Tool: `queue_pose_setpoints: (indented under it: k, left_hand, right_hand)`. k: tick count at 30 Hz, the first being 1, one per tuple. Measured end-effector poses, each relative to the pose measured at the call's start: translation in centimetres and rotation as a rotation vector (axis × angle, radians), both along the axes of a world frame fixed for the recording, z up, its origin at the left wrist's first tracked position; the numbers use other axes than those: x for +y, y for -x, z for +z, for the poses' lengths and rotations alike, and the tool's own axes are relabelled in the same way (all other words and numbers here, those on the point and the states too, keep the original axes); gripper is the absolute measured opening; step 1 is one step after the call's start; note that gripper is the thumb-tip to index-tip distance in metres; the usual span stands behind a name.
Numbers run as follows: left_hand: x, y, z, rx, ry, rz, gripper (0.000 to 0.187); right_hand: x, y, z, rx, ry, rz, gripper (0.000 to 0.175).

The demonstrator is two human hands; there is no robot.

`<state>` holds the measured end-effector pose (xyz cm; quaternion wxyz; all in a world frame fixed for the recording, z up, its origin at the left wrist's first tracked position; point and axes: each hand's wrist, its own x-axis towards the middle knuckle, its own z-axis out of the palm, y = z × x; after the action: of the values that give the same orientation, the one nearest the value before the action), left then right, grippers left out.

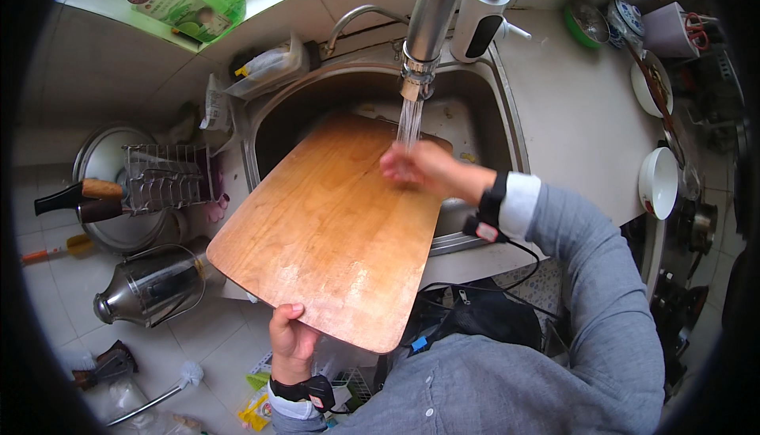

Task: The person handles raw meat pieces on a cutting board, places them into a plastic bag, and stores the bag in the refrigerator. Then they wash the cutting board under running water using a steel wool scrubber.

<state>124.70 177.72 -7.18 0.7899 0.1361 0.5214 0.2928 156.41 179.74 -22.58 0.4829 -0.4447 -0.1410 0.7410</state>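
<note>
A wooden cutting board slants across the sink, its far end down in the basin. My left hand grips the board's near edge, thumb on top and fingers underneath. Water runs from the metal faucet onto my right hand, which is over the upper right part of the board. That hand is blurred, so whether its fingers touch the wood or hold anything cannot be made out. The near part of the board shines wet.
Left of the sink stand a wire rack, a round metal lid and a metal pot. A clear plastic box sits behind the basin. White bowls line the right counter. A cable hangs from my right wrist.
</note>
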Motion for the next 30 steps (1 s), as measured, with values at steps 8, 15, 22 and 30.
queue_pose_setpoints:
  k: [8, 15, 22, 30]
  left_hand:
    - [-0.1, 0.1, 0.1, 0.015, 0.013, -0.008, 0.066]
    - [0.6, 0.2, -0.1, -0.129, 0.027, -0.006, 0.067]
    - [0.3, 0.9, -0.9, 0.006, 0.053, -0.011, 0.069]
    - [-0.1, 0.4, 0.6, 0.121, -0.006, -0.143, 0.069]
  right_hand:
    - [-4.2, -1.7, -3.1, -1.161, -0.178, 0.603, 0.062]
    - [-2.9, -1.9, -4.6, -1.246, -0.155, 0.687, 0.063]
    - [-0.3, -2.5, -8.3, -1.268, -0.003, 0.659, 0.066]
    - [-1.0, -3.7, -9.0, -0.385, 0.139, -0.028, 0.038]
